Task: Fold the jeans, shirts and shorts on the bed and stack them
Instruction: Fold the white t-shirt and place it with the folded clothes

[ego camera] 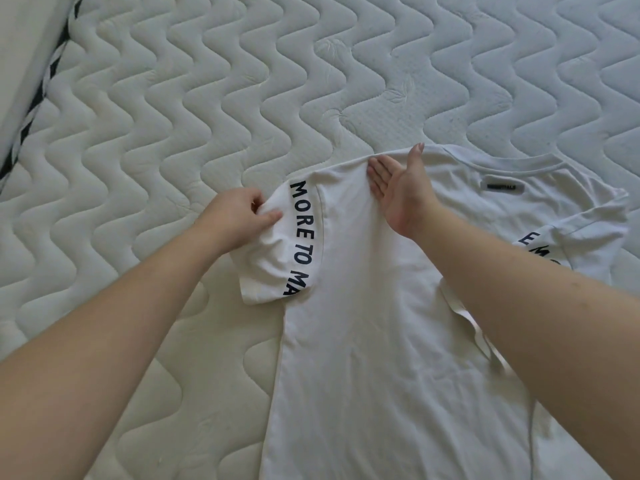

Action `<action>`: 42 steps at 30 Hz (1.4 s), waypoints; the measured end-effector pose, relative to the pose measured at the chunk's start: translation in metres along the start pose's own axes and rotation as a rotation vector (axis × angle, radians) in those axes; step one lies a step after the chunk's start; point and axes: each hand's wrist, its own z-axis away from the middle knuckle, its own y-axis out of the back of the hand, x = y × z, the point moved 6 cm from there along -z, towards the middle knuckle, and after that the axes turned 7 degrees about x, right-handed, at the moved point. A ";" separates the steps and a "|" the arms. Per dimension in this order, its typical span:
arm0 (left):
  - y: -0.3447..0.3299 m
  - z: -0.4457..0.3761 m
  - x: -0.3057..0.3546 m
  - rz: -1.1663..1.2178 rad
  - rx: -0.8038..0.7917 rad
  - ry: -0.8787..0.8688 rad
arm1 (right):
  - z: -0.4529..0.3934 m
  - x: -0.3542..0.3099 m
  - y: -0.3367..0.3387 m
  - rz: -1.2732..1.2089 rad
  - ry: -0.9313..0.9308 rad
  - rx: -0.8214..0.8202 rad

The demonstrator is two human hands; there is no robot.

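Head view: right forearm [519,299] hides shirt [363,341] lettering (label [501,186] unreadable).

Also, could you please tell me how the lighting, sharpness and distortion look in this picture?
Head view: soft, even daylight with no glare and only faint shadows under the arms; the wide lens bows the mattress quilting towards the edges; the lettering on the sleeve that the left hand pinches reads sharp, while the neck label is too small to read; white shirt on pale bedding gives low contrast.
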 end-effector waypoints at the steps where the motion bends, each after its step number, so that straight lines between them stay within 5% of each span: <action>1: 0.004 0.008 0.014 0.058 -0.034 -0.036 | -0.001 -0.001 0.000 0.002 -0.003 0.000; 9: -0.028 0.060 0.137 0.537 -0.232 -0.190 | -0.004 -0.012 0.005 -0.013 -0.107 -0.076; 17: -0.109 0.068 0.179 0.390 -0.182 -0.240 | -0.005 -0.027 0.030 0.177 -0.167 -0.124; 23: -0.120 0.072 0.165 0.651 -0.212 -0.157 | 0.001 -0.031 0.065 0.810 -0.088 0.012; 26: -0.112 0.071 0.141 0.682 -0.076 -0.113 | 0.007 -0.032 0.075 1.209 0.016 0.020; 30: -0.098 0.063 0.108 0.555 0.158 -0.031 | 0.009 -0.038 0.076 1.342 0.159 0.098; 36: -0.108 0.047 0.090 0.430 0.196 0.061 | 0.010 -0.049 0.079 1.269 0.265 0.167; 42: -0.092 -0.008 0.132 0.042 0.155 -0.321 | 0.057 -0.027 0.111 1.529 0.042 0.064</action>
